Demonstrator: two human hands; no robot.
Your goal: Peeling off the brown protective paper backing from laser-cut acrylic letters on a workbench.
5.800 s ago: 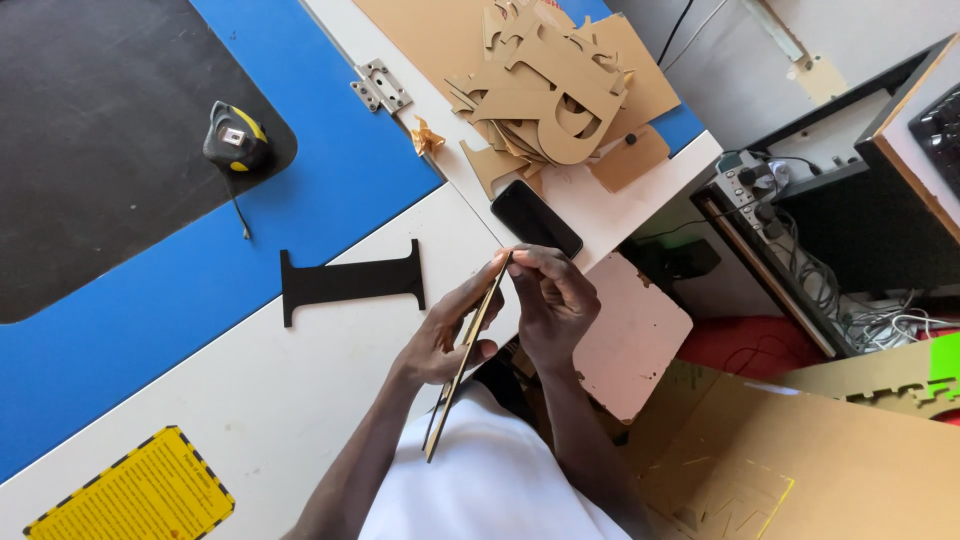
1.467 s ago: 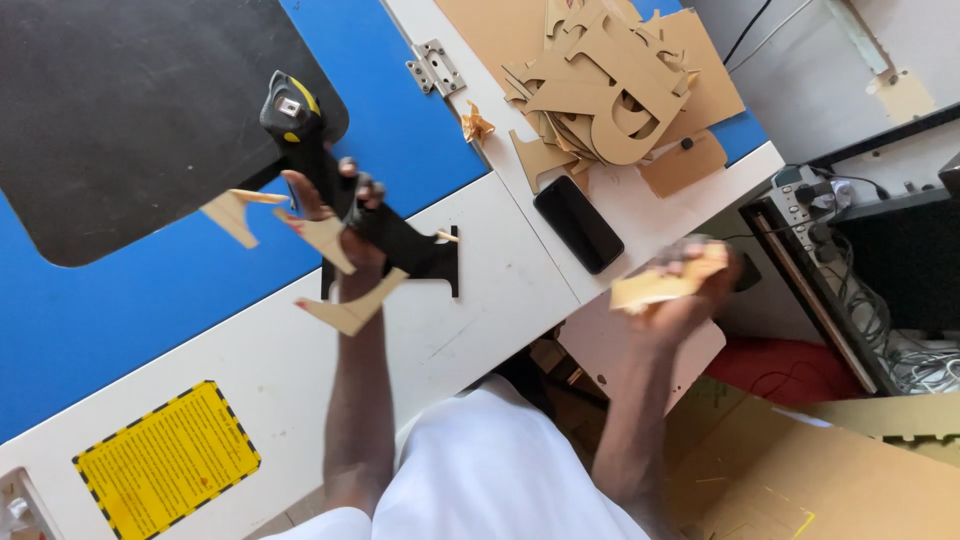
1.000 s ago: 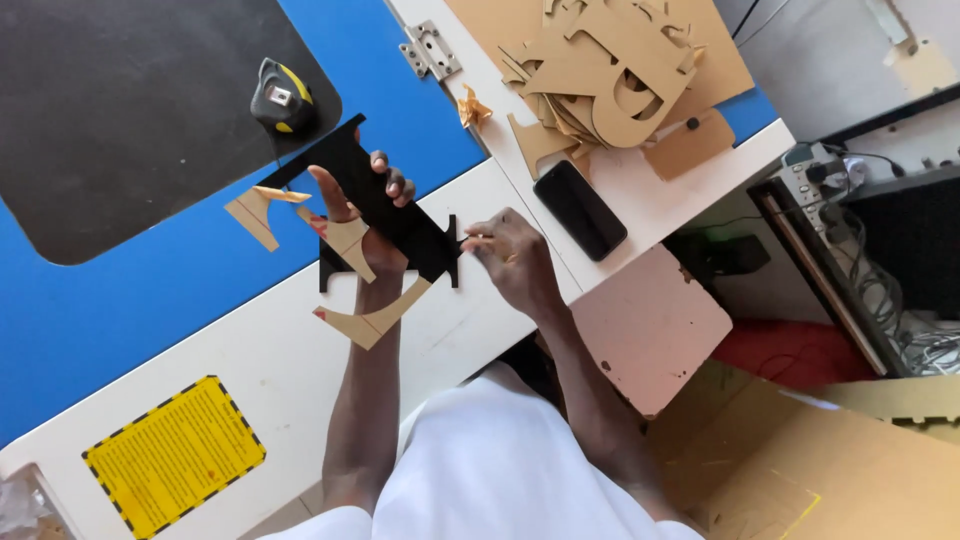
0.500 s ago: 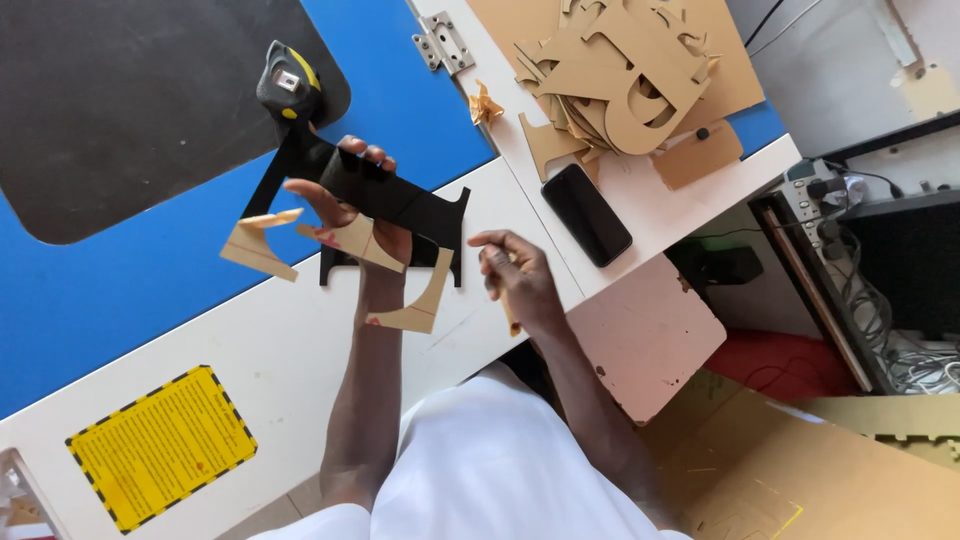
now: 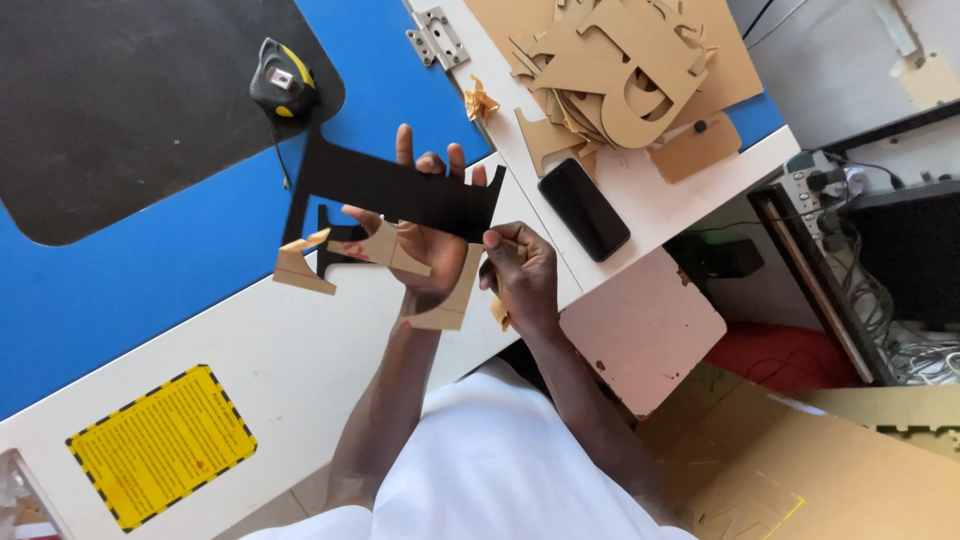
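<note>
Black cutout (image 5: 400, 190) in left fingers (image 5: 405, 150)

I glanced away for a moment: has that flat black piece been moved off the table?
Yes. The black piece, earlier flat on the white surface, is now lifted in the left hand, its end nearer the tape measure.

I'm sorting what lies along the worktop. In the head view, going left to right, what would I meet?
Yellow label → tape measure → left hand holding the black cut-out → right hand → black phone → pile of cardboard letters → tangle of cables.
</note>
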